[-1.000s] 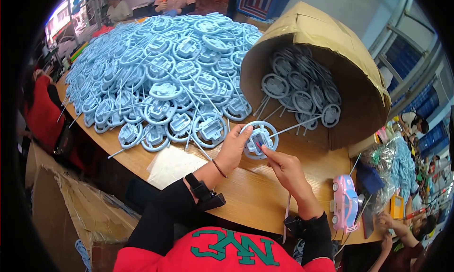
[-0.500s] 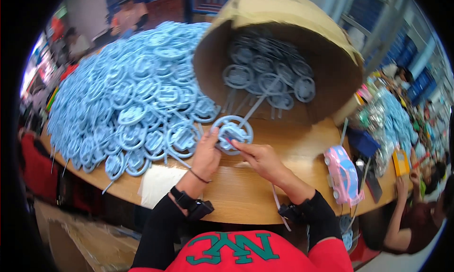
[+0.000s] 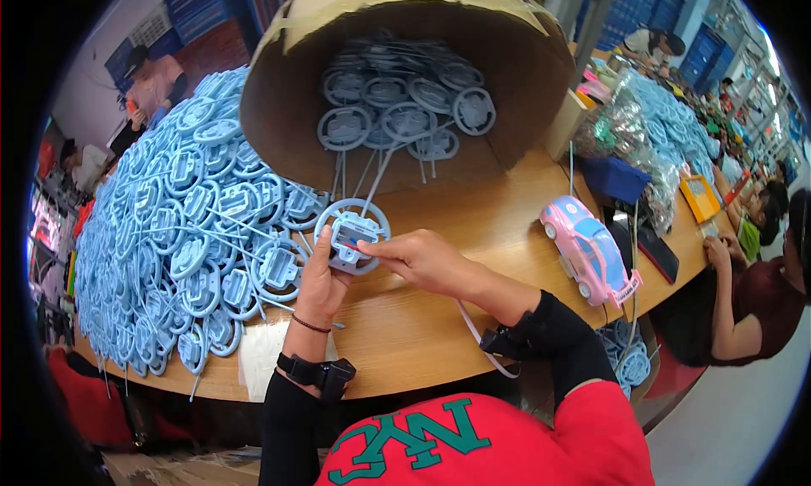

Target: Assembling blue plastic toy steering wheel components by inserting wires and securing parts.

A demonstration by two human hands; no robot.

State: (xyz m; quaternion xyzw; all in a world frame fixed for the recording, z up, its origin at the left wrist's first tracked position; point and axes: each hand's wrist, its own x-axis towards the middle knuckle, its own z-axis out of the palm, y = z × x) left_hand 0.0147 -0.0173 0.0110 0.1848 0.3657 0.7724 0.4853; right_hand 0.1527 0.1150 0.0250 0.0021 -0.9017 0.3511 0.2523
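A light-blue plastic toy steering wheel [image 3: 382, 218] with a long thin stalk is held over the table's near side. My left hand [image 3: 318, 288] grips its lower left rim, thumb up along the edge. My right hand [image 3: 427, 262] is closed in a pinch at the wheel's hub. A small dark and reddish bit shows at those fingertips; what it is I cannot make out. To the left rises a large heap of similar blue wheels [image 3: 203, 203]. Beyond my hands a cardboard box [image 3: 507, 139] lies on its side, more wheels [image 3: 410, 121] inside with stalks pointing out.
On the wooden table [image 3: 405, 334] a pink toy car [image 3: 589, 248] stands at right, near a blue bin [image 3: 615, 178] and a dark flat object [image 3: 657, 253]. A pale sheet [image 3: 262, 359] lies by the heap. Co-workers sit at right and far left; a co-worker's hands [image 3: 720, 251] are at the right edge.
The view has swung to the right, so the heap, box and my hands appear farther left. My hands keep the same hold on the wheel.
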